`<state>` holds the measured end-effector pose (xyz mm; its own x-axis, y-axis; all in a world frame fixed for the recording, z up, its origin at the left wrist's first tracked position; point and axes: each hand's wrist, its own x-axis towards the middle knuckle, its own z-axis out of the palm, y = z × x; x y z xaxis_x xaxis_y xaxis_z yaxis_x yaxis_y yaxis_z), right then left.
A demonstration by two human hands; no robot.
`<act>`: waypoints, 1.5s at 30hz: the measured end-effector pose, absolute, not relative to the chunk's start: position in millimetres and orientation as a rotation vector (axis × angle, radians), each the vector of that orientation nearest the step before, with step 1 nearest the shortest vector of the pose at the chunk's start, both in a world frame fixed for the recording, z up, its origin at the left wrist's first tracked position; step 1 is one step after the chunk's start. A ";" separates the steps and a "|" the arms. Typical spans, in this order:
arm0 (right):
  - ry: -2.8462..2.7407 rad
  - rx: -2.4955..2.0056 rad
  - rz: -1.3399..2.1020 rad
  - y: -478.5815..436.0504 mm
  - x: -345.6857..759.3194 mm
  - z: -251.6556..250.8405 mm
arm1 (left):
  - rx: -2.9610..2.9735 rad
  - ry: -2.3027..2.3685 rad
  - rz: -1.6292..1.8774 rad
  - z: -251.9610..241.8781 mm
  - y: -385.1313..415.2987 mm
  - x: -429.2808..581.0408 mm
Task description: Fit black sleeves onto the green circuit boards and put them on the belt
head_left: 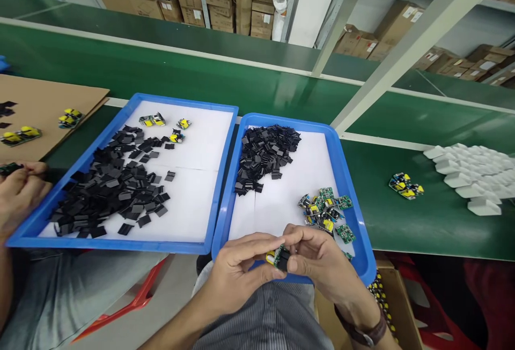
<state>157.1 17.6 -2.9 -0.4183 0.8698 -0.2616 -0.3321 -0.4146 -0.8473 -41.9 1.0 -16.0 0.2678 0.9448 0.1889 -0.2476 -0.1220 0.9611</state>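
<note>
Between both hands, over the near edge of the right blue tray (354,216), is a small green circuit board (277,257) with a yellow component and a black piece on its right side. My left hand (247,261) is closed on the board's yellow end. My right hand (317,256) pinches the black piece (284,259) against the board. Inside this tray, a heap of black rectangular pieces (265,151) lies at the far left. Several green circuit boards with yellow parts (325,208) are piled just beyond my right hand.
A second blue tray (213,178) on the left holds more black pieces (124,184) and a few boards. A co-worker's hands (22,189) hold something dark at far left. Boards (406,185) and white plastic housings (478,178) stand right. A slanted post (402,55) rises behind the tray.
</note>
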 end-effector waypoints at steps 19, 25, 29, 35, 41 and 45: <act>-1.025 -0.918 1.775 10.6 164.8 -6.8 | 1.620 0.811 1.193 -15.0 -4.7 -40.8; -1.141 -1.002 1.574 2.8 164.1 -0.5 | 1.744 0.944 1.217 -18.7 -10.4 -35.2; -1.113 -1.014 1.476 -3.5 157.7 -3.0 | 1.741 0.960 1.309 -20.3 -10.4 -32.5; -1.080 -1.056 1.389 -10.7 146.7 -8.2 | 1.718 0.937 1.313 -21.3 -9.9 -34.1; -1.064 -1.057 1.640 2.5 158.6 -5.4 | 1.708 0.971 1.273 -20.7 -8.1 -36.0; -1.038 -1.099 1.676 5.4 167.1 -4.7 | 1.710 0.955 1.214 -20.1 -8.5 -36.0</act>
